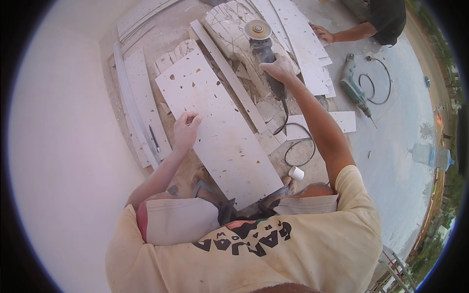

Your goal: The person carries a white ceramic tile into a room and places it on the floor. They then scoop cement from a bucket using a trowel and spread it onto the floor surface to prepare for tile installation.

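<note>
- Nearest the camera, I note the speckled white slab lying flat and slanted across the person's knees and the rubble, its near end just beside a small white cup; the black cord loops on the ground close to that end. Risk, as I judge it: the slab rests on uneven offcuts, so it could rock or slide if pressed off-centre.
- Left hand: forearm coming up from the lower left, wrist straight, fingers curled loosely with knuckles bent, resting on the slab's left edge and gripping nothing. A pen or pencil lies just beside it on a narrow strip. If the disc were brought to that edge, these fingers would sit in its path.
- Right hand: arm stretched forward and nearly straight, fingers wrapped tightly round the body of the angle grinder, which is held beyond the slab's far end, over a cracked stone piece.
- Grinder disc: it faces up toward the camera (I cannot tell from this view whether it is spinning, or whether a guard is fitted). One-handed grip at full reach gives poor control; a kick, or the trailing cord snagging on offcuts, could swing it.
- Farthest: another person's hand rests on white strips, near a drill; flying chips could reach there.
</note>
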{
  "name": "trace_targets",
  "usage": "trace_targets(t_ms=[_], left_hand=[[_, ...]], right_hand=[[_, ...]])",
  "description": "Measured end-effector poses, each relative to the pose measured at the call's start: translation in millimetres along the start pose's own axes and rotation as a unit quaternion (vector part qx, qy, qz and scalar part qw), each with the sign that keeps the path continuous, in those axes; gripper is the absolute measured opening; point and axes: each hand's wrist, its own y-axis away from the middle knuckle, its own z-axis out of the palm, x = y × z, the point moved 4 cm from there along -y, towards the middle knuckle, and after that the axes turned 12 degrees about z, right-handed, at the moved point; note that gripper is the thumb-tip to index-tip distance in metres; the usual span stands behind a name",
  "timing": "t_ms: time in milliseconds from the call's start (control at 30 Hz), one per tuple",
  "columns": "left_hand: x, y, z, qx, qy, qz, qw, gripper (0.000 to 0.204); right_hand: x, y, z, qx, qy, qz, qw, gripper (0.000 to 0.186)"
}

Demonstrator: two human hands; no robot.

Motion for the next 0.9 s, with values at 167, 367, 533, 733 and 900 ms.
trace_targets(t_ms=[167, 367, 533, 733, 900], left_hand=[[-11.9, 7.6, -19.8, 0.088, -0.076, 0.026, 0.993, 0.032], [-39.8, 30.1, -30.0, 0.206, -0.129, 0.006, 0.970, 0.047], [-74.0, 50.4, -27.7, 0.163, 0.040, -0.152, 0.974, 0.031], [-81.9, 66.8, -29.1, 0.151, 0.087, -0.191, 0.966, 0.024], [-81.9, 69.1, -27.7, 0.155, 0.121, -0.192, 0.961, 0.026]], right_hand=[[-4.3, 10.9, -2.3, 0.005, 0.001, -0.031, 0.999, 0.076], [-6.4, 27.3, -5.3, 0.032, 0.015, -0.043, 0.998, 0.070], [-1.3, 35.6, -1.5, 0.069, 0.018, -0.066, 0.995, 0.077], [15.2, 34.7, 4.6, 0.081, 0.046, -0.054, 0.994, 0.085], [19.5, 51.6, -2.9, 0.138, 0.032, -0.058, 0.988, 0.083]])
